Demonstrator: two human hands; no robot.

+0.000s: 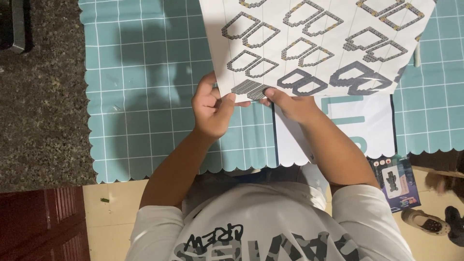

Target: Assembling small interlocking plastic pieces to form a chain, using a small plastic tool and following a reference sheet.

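Observation:
A large white instruction sheet (319, 41) printed with grey brick-build diagrams is held up over the teal gridded mat (145, 96). My left hand (211, 107) pinches the sheet's lower left corner between thumb and fingers. My right hand (290, 104) grips the lower edge just to the right of it, thumb on top. The two hands almost touch. Under the sheet lies a second white sheet (338, 130) with teal shapes on it.
The mat has a scalloped edge and lies on a speckled grey floor (43, 106). A small dark box (396, 181) with a figure picture lies at the lower right, beside sandals (425, 222). Dark red tiles (43, 224) are at the lower left.

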